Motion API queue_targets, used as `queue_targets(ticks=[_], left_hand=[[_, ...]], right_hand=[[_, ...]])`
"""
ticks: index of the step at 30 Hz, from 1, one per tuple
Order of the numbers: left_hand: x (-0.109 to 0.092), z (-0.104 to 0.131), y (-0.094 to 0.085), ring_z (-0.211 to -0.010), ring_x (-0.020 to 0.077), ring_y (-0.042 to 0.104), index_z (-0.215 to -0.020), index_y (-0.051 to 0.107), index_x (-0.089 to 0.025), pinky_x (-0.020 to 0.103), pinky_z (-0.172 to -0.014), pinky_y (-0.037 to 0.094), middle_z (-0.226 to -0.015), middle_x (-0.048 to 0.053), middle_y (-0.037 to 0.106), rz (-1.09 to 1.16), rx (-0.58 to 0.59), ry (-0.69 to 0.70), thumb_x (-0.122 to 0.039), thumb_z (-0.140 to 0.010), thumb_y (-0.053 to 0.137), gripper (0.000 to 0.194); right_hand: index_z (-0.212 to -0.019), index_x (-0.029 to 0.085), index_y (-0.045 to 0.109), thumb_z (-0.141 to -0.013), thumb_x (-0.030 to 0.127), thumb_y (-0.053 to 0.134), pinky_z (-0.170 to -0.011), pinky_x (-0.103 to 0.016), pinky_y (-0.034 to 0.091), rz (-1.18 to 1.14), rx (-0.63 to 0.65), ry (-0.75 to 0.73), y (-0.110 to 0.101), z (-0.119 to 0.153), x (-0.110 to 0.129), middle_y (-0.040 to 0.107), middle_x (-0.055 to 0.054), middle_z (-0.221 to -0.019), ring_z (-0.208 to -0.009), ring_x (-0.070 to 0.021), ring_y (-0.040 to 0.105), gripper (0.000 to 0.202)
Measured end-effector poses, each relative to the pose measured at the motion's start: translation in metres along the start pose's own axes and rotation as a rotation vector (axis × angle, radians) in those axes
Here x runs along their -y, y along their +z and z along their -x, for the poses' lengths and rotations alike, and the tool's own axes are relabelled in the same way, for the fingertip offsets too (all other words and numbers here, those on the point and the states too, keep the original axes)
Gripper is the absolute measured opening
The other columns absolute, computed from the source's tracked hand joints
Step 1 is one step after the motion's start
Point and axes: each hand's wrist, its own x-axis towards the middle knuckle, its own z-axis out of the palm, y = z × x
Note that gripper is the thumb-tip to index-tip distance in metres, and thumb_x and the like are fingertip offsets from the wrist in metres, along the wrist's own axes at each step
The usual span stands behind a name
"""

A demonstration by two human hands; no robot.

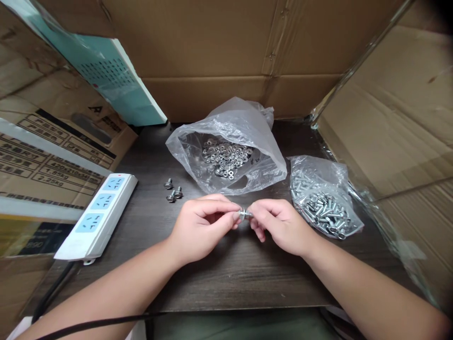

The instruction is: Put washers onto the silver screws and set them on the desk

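Dark desk point(226, 288), two bags point(247, 132) point(334, 172), three loose bolts point(171, 196), both hands point(205, 226) point(281, 224) pinching one bolt point(244, 215)

Cardboard walls point(212, 47) around a tabletop point(226, 283) with bagged bolts point(325, 210) suggest a workshop.

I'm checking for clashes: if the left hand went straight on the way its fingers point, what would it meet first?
The left hand would most likely meet the right hand, just past the small metal bolt pinched between them; exact depth is hard to tell.
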Motion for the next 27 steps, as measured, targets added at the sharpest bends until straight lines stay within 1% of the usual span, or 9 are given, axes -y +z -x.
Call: queue_targets(ticks=[3,5,7,10,14,16,19,23,27], left_hand=[[-0.0010,-0.0003,-0.0001,-0.058,0.0101,0.065,-0.083,0.078,-0.010,0.019,-0.057,0.056,-0.069,0.007,0.069,-0.005,-0.004,0.000,-0.014,-0.077,0.070,0.010],[-0.0016,-0.0001,-0.0001,-0.058,0.0099,0.065,-0.082,0.078,-0.010,0.019,-0.057,0.055,-0.069,0.007,0.069,-0.015,0.004,0.010,-0.014,-0.078,0.069,0.010],[-0.0019,0.0003,-0.0001,-0.059,0.0098,0.065,-0.082,0.077,-0.010,0.018,-0.057,0.055,-0.068,0.007,0.068,-0.022,0.012,0.020,-0.013,-0.078,0.069,0.010],[-0.0016,0.0009,-0.0001,-0.059,0.0095,0.065,-0.082,0.077,-0.010,0.018,-0.057,0.055,-0.068,0.007,0.068,-0.035,0.016,0.035,-0.013,-0.078,0.068,0.010],[-0.0002,-0.0001,-0.0003,-0.060,0.0102,0.065,-0.082,0.077,-0.009,0.019,-0.058,0.056,-0.068,0.007,0.069,-0.052,0.008,0.037,-0.013,-0.078,0.069,0.010],[0.0003,-0.0009,-0.0004,-0.059,0.0105,0.065,-0.082,0.077,-0.008,0.019,-0.057,0.056,-0.069,0.007,0.068,-0.043,-0.004,0.028,-0.014,-0.078,0.069,0.011],[0.0001,-0.0013,-0.0003,-0.059,0.0103,0.065,-0.082,0.077,-0.008,0.019,-0.057,0.056,-0.069,0.008,0.069,-0.028,-0.005,0.017,-0.014,-0.078,0.069,0.011],[-0.0007,-0.0004,0.0001,-0.058,0.0102,0.065,-0.082,0.077,-0.008,0.019,-0.057,0.056,-0.068,0.007,0.068,-0.003,0.010,0.004,-0.014,-0.078,0.069,0.011],[-0.0004,0.0000,0.0002,-0.058,0.0100,0.065,-0.081,0.077,-0.009,0.019,-0.057,0.056,-0.067,0.007,0.068,0.003,0.006,0.009,-0.013,-0.078,0.069,0.010]], right_hand=[[-0.099,0.016,0.063,-0.085,0.034,0.070,-0.053,-0.022,0.048,0.112,-0.155,-0.251,-0.0005,0.0017,-0.0023,0.058,-0.001,-0.072,-0.057,-0.0094,0.055,0.024],[-0.100,0.016,0.065,-0.083,0.021,0.071,-0.059,-0.024,0.049,0.273,-0.204,-0.466,0.0002,0.0024,-0.0033,0.060,-0.003,-0.078,-0.064,-0.0104,0.057,0.019],[-0.098,0.015,0.068,-0.086,0.015,0.066,-0.062,-0.025,0.049,0.383,-0.200,-0.578,0.0011,0.0025,-0.0032,0.062,-0.005,-0.080,-0.068,-0.0113,0.057,0.012],[-0.095,0.014,0.070,-0.090,0.019,0.062,-0.063,-0.026,0.048,0.378,-0.177,-0.518,0.0022,0.0015,-0.0006,0.063,-0.006,-0.079,-0.069,-0.0121,0.057,0.011],[-0.071,0.014,0.064,-0.098,0.032,0.050,-0.057,-0.023,0.045,0.240,-0.079,-0.229,0.0019,0.0002,0.0029,0.057,-0.002,-0.063,-0.058,-0.0098,0.053,0.035],[-0.077,0.014,0.064,-0.096,0.035,0.055,-0.053,-0.022,0.045,0.168,-0.082,-0.173,0.0016,0.0004,0.0019,0.056,0.000,-0.063,-0.056,-0.0091,0.052,0.030],[-0.099,0.014,0.065,-0.086,0.027,0.069,-0.056,-0.022,0.048,0.170,-0.153,-0.322,0.0018,0.0009,-0.0020,0.060,-0.002,-0.078,-0.062,-0.0098,0.056,0.019],[-0.095,0.012,0.068,-0.086,0.012,0.064,-0.062,-0.024,0.049,0.345,-0.199,-0.559,0.0026,0.0006,-0.0043,0.061,-0.006,-0.080,-0.069,-0.0112,0.058,0.010],[-0.092,0.012,0.070,-0.091,0.018,0.061,-0.062,-0.025,0.048,0.345,-0.185,-0.497,0.0030,-0.0002,-0.0011,0.062,-0.006,-0.078,-0.068,-0.0113,0.057,0.011]])
